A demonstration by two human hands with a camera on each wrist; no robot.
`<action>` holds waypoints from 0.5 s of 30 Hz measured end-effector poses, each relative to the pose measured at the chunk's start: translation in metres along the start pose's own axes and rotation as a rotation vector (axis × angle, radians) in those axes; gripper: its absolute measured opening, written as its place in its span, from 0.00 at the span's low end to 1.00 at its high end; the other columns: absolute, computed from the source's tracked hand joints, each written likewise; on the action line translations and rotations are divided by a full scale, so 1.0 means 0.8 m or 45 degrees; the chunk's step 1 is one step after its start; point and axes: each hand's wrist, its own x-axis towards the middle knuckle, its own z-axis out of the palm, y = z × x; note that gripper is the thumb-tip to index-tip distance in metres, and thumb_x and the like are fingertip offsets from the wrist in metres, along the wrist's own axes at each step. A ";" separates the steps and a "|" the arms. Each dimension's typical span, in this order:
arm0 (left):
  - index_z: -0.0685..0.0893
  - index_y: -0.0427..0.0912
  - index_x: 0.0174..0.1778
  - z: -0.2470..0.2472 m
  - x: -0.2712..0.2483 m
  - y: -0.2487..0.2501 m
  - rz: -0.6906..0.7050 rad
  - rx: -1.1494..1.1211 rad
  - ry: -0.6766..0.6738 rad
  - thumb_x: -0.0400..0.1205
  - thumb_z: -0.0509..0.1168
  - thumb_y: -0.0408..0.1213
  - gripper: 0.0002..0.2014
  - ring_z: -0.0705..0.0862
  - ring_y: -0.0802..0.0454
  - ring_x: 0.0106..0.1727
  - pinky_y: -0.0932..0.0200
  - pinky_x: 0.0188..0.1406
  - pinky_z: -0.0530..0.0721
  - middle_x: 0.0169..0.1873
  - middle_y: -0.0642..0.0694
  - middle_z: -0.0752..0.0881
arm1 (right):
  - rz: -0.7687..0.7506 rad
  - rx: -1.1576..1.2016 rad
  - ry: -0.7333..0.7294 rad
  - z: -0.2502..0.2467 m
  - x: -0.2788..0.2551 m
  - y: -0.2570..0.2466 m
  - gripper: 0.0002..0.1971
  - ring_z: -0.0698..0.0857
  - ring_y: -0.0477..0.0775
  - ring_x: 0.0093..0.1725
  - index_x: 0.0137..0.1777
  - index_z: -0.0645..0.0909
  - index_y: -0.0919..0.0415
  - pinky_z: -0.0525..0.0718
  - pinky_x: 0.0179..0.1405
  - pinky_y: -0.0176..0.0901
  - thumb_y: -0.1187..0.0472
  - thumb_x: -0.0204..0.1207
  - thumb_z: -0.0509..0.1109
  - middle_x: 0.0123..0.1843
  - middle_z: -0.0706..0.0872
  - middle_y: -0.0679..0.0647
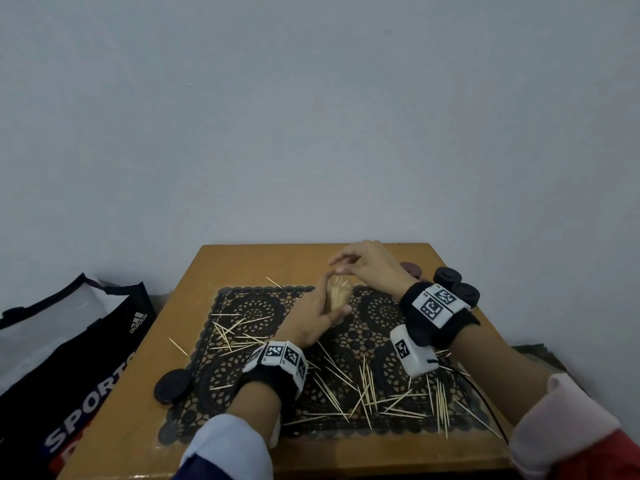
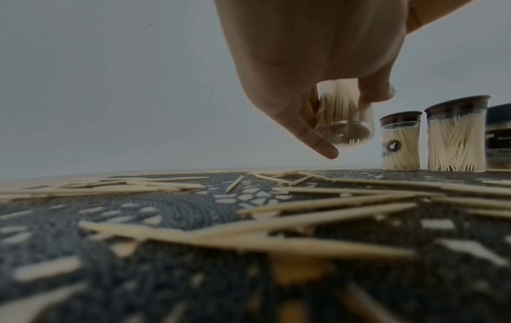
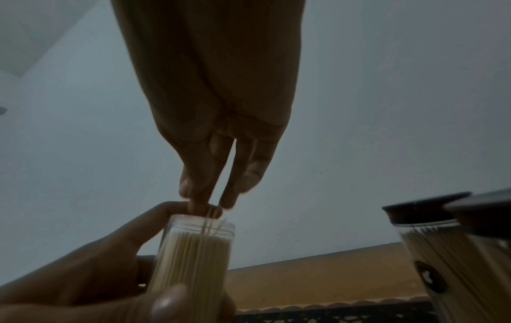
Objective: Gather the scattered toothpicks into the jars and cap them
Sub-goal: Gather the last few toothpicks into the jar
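My left hand [image 1: 329,306] grips a clear open jar [image 1: 337,294] packed with toothpicks and holds it upright over the far part of the black lace mat [image 1: 256,311]. In the left wrist view the jar [image 2: 343,131] hangs above the mat. Right above its mouth, my right hand [image 1: 337,268] pinches a few toothpicks [image 3: 211,216] whose lower ends reach into the jar [image 3: 193,251]. Several loose toothpicks [image 1: 367,393] lie scattered over the mat. A black lid [image 1: 173,386] lies at the mat's left edge.
Two capped jars [image 1: 457,284] full of toothpicks stand at the table's right edge, behind my right wrist. Another dark lid [image 1: 412,268] lies near the far right. The wooden table [image 1: 242,261] stands against a wall; a sports bag [image 1: 69,358] sits on the floor at left.
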 end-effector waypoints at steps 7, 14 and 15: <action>0.57 0.52 0.79 0.000 -0.001 -0.006 0.014 -0.007 0.088 0.84 0.62 0.56 0.31 0.86 0.51 0.48 0.53 0.55 0.83 0.58 0.43 0.86 | -0.340 -0.185 0.055 0.009 -0.059 0.024 0.08 0.81 0.41 0.44 0.48 0.87 0.53 0.82 0.44 0.37 0.67 0.76 0.71 0.45 0.82 0.40; 0.44 0.69 0.83 -0.002 -0.004 -0.008 0.093 0.035 0.212 0.83 0.57 0.61 0.36 0.87 0.48 0.46 0.55 0.53 0.80 0.52 0.39 0.86 | -0.430 -0.535 -0.981 0.030 -0.120 0.021 0.35 0.67 0.45 0.75 0.69 0.81 0.46 0.75 0.61 0.46 0.80 0.69 0.61 0.76 0.74 0.46; 0.47 0.70 0.83 -0.004 -0.005 -0.007 0.100 0.074 0.216 0.83 0.57 0.60 0.35 0.87 0.47 0.47 0.54 0.54 0.80 0.56 0.38 0.86 | -0.454 -0.536 -0.969 0.032 -0.122 0.023 0.34 0.67 0.45 0.75 0.70 0.81 0.46 0.75 0.58 0.45 0.80 0.70 0.62 0.76 0.73 0.46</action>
